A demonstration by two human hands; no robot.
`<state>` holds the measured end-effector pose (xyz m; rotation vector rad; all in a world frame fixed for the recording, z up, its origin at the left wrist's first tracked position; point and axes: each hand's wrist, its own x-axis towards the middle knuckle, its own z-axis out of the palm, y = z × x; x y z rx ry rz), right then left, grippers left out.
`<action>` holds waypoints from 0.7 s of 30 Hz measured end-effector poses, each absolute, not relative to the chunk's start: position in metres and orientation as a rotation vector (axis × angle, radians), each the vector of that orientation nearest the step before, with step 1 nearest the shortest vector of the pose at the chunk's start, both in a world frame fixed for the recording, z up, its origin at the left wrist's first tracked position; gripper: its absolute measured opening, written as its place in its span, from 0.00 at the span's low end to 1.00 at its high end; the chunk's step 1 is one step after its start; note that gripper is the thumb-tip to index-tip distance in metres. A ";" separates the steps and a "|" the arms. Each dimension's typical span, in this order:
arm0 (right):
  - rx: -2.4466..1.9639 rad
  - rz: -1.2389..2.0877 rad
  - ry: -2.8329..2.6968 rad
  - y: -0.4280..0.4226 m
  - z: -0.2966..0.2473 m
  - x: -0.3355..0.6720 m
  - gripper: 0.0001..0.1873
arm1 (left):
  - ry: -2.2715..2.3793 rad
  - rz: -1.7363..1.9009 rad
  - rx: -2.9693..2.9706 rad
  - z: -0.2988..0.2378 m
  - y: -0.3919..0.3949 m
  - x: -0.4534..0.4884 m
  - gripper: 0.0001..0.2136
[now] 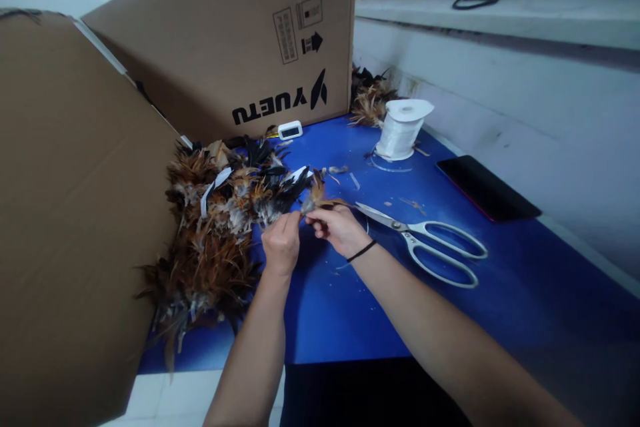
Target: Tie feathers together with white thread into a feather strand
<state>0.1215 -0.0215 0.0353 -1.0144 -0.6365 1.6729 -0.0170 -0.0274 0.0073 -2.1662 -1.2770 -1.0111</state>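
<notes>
My left hand [281, 243] and my right hand [339, 228] meet over the blue tabletop [350, 300], both pinched on a small bundle of brown feathers [316, 195] that sticks up between them. The right wrist wears a thin black band. A big heap of brown, black and white feathers [215, 233] lies just left of my hands, with white strips among them. White-handled scissors [425, 240] lie flat to the right of my right hand, blades pointing at it.
A spool of white thread [400, 130] stands at the back. A black phone [487, 188] lies at the right. Cardboard boxes [225, 33] wall off the left and back. More feathers [370, 103] sit behind the spool. A grey ledge [500, 13] runs above.
</notes>
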 end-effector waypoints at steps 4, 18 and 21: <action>-1.048 1.644 -0.669 -0.023 0.036 0.121 0.07 | -1.280 -1.030 -2.190 0.008 -0.027 -0.017 0.10; -1.102 1.343 -1.046 -0.026 0.036 0.118 0.13 | -2.140 -2.381 -2.242 0.016 -0.024 -0.009 0.11; -1.114 1.286 -1.103 -0.024 0.032 0.118 0.12 | -2.145 -2.680 -2.184 0.019 -0.024 -0.008 0.11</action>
